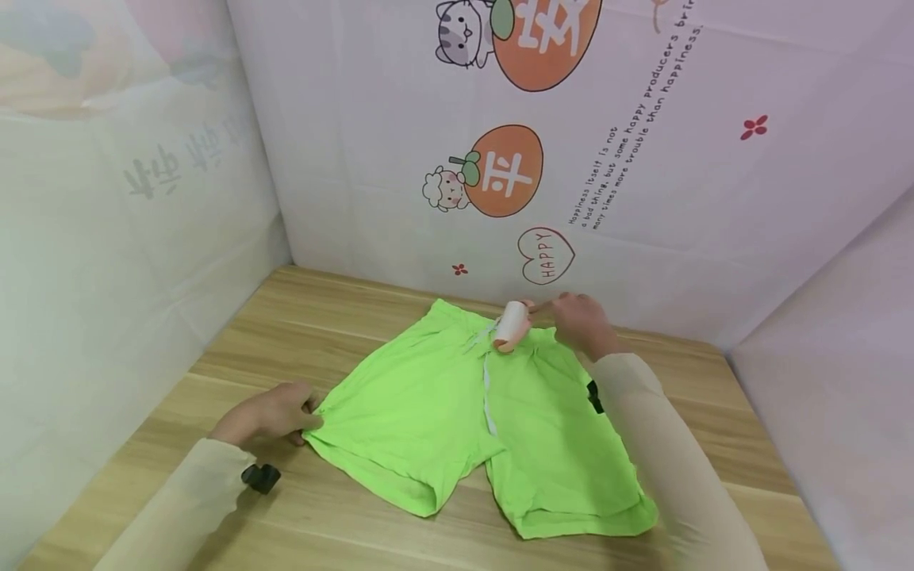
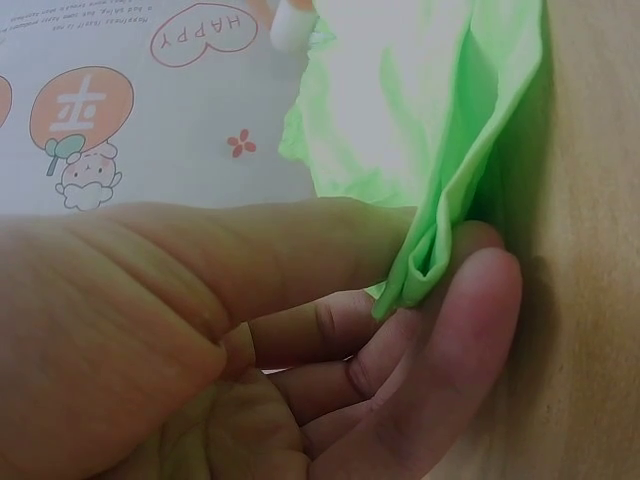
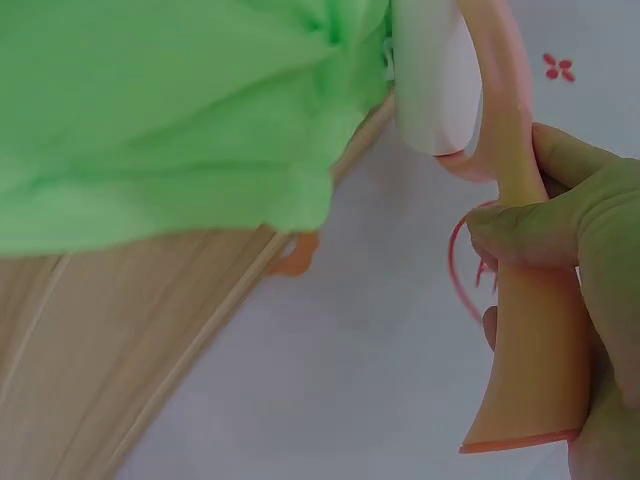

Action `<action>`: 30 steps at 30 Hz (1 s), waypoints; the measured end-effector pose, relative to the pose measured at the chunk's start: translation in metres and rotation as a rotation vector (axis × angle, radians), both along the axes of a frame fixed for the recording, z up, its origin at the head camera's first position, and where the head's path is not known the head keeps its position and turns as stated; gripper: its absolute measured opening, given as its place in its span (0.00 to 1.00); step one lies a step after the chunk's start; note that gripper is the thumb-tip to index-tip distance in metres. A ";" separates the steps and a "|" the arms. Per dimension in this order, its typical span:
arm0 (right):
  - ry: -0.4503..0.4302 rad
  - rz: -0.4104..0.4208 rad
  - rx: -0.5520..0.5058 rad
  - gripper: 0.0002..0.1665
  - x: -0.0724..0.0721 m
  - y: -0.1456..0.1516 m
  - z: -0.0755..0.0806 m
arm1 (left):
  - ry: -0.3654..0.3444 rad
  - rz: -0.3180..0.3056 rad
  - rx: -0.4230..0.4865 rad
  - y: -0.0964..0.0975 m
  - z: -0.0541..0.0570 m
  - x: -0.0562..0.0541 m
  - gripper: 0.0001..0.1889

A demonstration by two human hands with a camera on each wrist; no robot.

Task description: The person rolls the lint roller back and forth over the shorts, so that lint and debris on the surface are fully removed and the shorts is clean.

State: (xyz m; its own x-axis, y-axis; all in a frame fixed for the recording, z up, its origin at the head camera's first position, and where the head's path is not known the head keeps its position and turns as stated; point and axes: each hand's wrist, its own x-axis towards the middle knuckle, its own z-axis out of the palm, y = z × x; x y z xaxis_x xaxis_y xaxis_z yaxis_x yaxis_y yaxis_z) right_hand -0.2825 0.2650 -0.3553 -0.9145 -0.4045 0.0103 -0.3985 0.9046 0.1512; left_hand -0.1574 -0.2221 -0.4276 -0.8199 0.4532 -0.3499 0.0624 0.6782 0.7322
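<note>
Bright green shorts [image 1: 407, 396] lie spread on the wooden table, waistband toward the back wall, a white drawstring [image 1: 489, 392] trailing down the middle. My left hand [image 1: 274, 412] pinches the hem corner of the left leg; the left wrist view shows the folded green edge [image 2: 430, 255] between thumb and fingers. In my right hand [image 1: 581, 321] is the peach handle [image 3: 545, 340] of a lint roller, fingers wrapped around it. Its white roll [image 1: 511, 321] is at the waistband near the drawstring, overlapping the cloth in the head view.
The wooden table [image 1: 357, 523] is bounded by a printed white sheet [image 1: 371, 159] at the back and white sheets at both sides. A black clip-like piece [image 1: 261, 478] sits at the left cuff, another [image 1: 594, 396] at the right sleeve.
</note>
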 end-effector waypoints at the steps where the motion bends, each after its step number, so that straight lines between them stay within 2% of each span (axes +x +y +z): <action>1: -0.002 -0.004 -0.002 0.24 0.001 0.006 0.000 | -0.002 0.001 0.003 0.000 0.000 0.000 0.23; 4: -0.015 -0.023 -0.014 0.30 0.006 0.024 0.001 | -0.004 -0.001 0.004 0.000 0.000 0.001 0.22; 10: -0.025 -0.029 0.000 0.34 0.016 0.063 0.003 | 0.002 -0.014 0.002 0.001 0.002 0.001 0.21; 21: -0.008 0.003 -0.001 0.31 0.030 0.119 0.000 | -0.006 -0.011 -0.011 0.001 0.001 0.001 0.19; 23: -0.024 -0.015 0.030 0.26 0.033 0.125 0.004 | -0.006 -0.005 -0.016 0.001 0.002 0.001 0.18; 25: -0.051 -0.051 0.067 0.26 0.035 0.129 0.009 | -0.005 0.000 -0.017 0.001 0.004 0.000 0.18; 28: -0.078 -0.088 0.110 0.29 0.038 0.134 0.018 | -0.005 0.006 -0.018 0.001 0.005 -0.001 0.19; 30: -0.089 -0.084 0.103 0.35 0.041 0.136 0.023 | -0.005 0.004 -0.021 0.001 0.006 -0.001 0.19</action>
State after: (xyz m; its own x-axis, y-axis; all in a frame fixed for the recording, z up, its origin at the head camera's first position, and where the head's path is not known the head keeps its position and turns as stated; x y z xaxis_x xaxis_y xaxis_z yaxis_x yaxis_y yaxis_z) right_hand -0.2417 0.4008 -0.3326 -0.9408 -0.3209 -0.1095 -0.3375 0.9170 0.2125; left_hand -0.1584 -0.2210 -0.4216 -0.8200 0.4421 -0.3636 0.0557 0.6939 0.7179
